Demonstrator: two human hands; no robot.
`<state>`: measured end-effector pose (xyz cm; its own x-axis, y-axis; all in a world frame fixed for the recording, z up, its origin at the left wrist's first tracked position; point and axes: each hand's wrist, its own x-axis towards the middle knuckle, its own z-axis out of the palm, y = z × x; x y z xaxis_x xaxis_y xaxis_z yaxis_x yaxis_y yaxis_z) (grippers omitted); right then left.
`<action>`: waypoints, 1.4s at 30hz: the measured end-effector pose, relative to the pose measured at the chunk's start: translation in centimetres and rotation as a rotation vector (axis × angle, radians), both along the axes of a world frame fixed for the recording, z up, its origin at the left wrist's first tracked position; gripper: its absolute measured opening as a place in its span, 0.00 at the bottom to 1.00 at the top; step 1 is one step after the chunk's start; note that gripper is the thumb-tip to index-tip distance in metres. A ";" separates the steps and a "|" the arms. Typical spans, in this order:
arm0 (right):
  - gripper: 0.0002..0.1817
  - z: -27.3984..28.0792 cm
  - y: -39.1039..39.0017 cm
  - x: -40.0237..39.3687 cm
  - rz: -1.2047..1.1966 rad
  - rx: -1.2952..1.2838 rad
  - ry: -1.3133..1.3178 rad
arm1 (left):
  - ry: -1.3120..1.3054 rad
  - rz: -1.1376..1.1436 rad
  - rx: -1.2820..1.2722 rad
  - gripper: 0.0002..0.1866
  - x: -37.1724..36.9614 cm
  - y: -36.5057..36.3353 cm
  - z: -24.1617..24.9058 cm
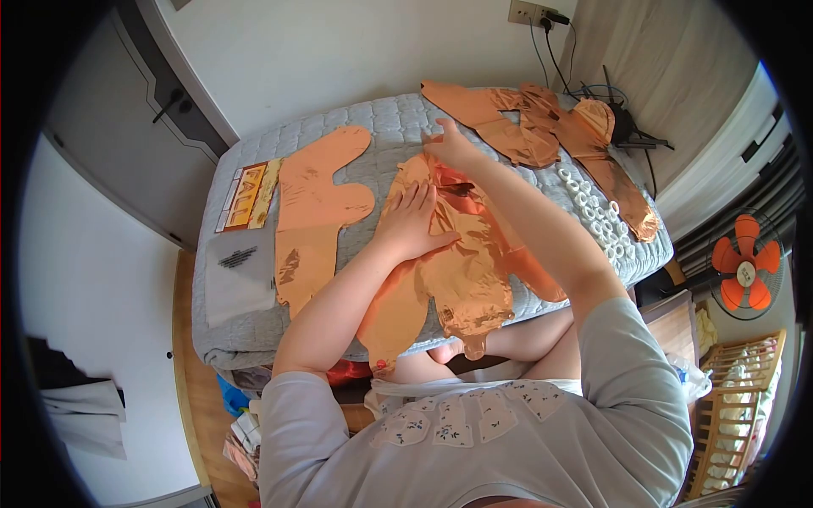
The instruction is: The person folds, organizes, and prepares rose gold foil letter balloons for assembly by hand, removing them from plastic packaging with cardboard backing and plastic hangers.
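Note:
Flat copper-orange foil balloons lie in front of me on a quilted bed. My left hand [415,222] rests with spread fingers on the crumpled foil balloon [470,275] in the middle. At that balloon's top end is my right hand [453,146], its fingers bent together on the foil edge; the fingertips are partly blurred. Shiny red-orange foil shows in the folds between my arms. Left of my left hand lies another flat foil balloon [309,203] with rounded lobes.
On the quilted bed [389,114], a printed packet [248,196] and a clear plastic bag [240,275] lie at left. More foil balloons [517,127] and many small white rings [597,216] are at right. An orange-bladed fan [745,271] stands beyond the bed's right edge.

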<state>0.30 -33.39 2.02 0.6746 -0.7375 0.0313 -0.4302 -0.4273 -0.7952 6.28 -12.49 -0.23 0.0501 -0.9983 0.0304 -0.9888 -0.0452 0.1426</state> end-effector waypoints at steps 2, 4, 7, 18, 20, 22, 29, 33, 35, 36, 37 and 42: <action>0.40 2.1 2.3 -1.1 0.006 0.146 -0.020 | 0.010 0.003 -0.012 0.60 -0.1 0.0 0.0; 0.39 2.4 2.5 -1.8 0.007 0.293 -0.038 | 0.022 0.006 -0.006 0.60 0.0 -0.1 -0.1; 0.37 2.9 1.6 -5.2 0.146 0.602 -0.237 | 0.030 0.009 0.000 0.61 0.0 -0.1 -0.2; 0.30 4.4 6.6 -25.6 -0.112 -0.031 0.593 | 0.051 0.007 -0.002 0.61 0.2 -0.1 -0.6; 0.28 4.3 6.8 -26.4 -0.085 -0.019 0.569 | 0.042 -0.001 -0.060 0.61 0.3 -0.1 -0.9; 0.21 4.3 6.1 -26.9 0.075 0.110 0.535 | 0.032 -0.007 -0.052 0.61 0.3 -0.1 -1.0; 0.23 5.3 7.1 -24.6 0.196 0.733 -0.119 | 0.032 0.023 -0.043 0.62 -0.2 -0.1 -0.2; 0.30 4.4 9.3 -21.7 0.283 1.031 -0.204 | 0.077 0.017 -0.039 0.61 -0.2 0.2 0.2; 0.28 4.8 11.4 -20.1 0.315 0.761 -0.137 | 0.062 0.019 -0.027 0.60 -0.1 0.2 0.1; 0.27 5.0 11.9 -19.6 0.344 0.491 -0.071 | 0.062 0.020 -0.027 0.60 0.0 0.1 -0.2; 0.27 4.3 11.6 -19.2 0.346 0.492 -0.070 | 0.039 0.011 -0.035 0.58 0.2 -0.1 -0.6; 0.20 2.8 10.2 -17.3 0.313 -0.238 0.107 | 0.048 0.036 -0.009 0.54 0.0 -0.2 0.0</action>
<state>-16.97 -23.16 4.84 0.8741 -0.4766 0.0936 -0.3254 -0.7177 -0.6157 6.25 -12.66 -0.23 0.0881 -0.9955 0.0363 -0.9784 -0.0796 0.1907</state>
